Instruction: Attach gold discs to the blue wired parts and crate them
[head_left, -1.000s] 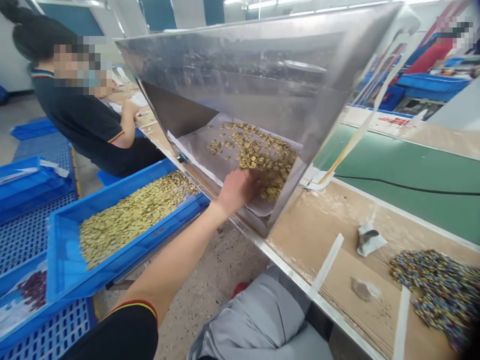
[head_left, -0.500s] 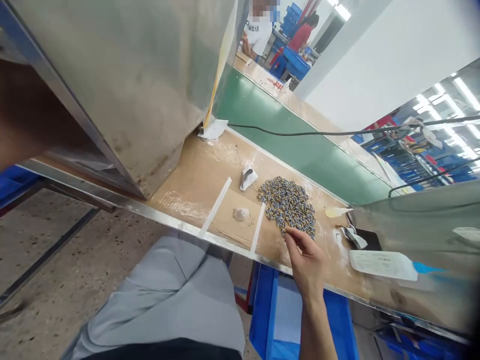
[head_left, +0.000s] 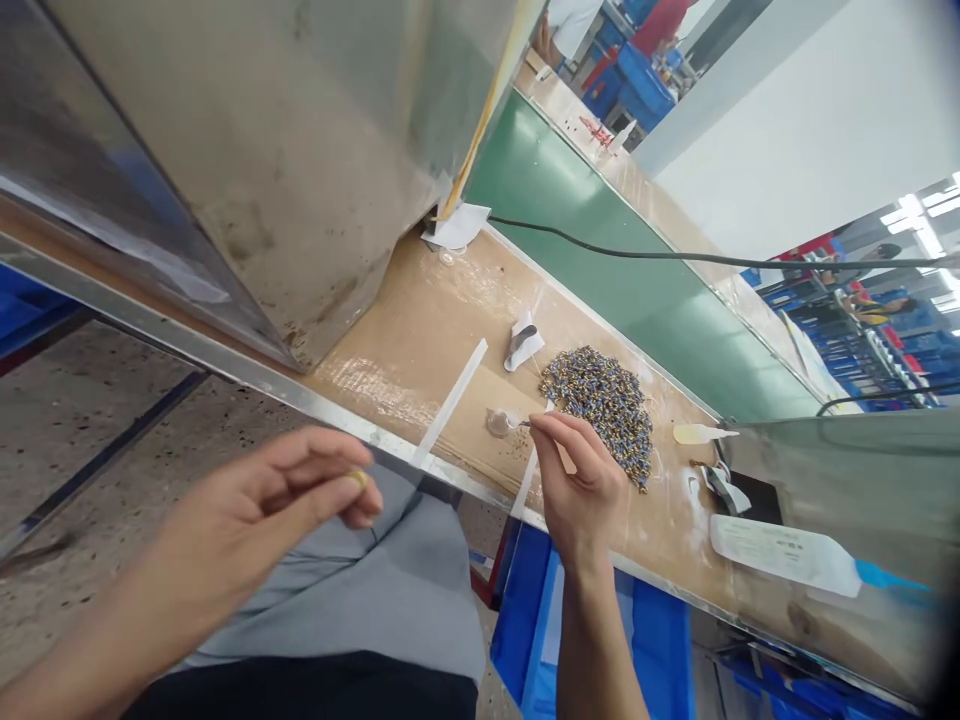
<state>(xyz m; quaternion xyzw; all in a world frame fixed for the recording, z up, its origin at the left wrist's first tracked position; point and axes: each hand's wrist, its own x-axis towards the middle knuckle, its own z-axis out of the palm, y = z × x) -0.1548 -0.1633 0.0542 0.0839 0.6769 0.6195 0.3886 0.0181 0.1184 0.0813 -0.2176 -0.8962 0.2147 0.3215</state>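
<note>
My left hand [head_left: 285, 505] hovers over my lap below the bench edge, thumb and fingers pinched on a small brass disc [head_left: 358, 478]. My right hand [head_left: 577, 480] rests on the cardboard-covered bench [head_left: 420, 340], its fingertips pinched on a tiny dark part [head_left: 523, 424] held right beside a small clear fixture [head_left: 498, 423]. A heap of small blue-and-gold parts [head_left: 604, 400] lies just beyond the right hand.
A large steel hopper [head_left: 247, 150] fills the upper left. White strips [head_left: 450, 402], a scrap of white tape [head_left: 523, 345], a green conveyor belt [head_left: 637, 290] with a black cable [head_left: 675, 257], a white label [head_left: 780, 552] and a blue bin [head_left: 525, 620] under the bench surround the spot. People work far behind.
The view swung from the hopper's brass discs to the bench. My left hand came back holding a brass disc; my right hand left the heap with a small part and moved to the clear fixture.
</note>
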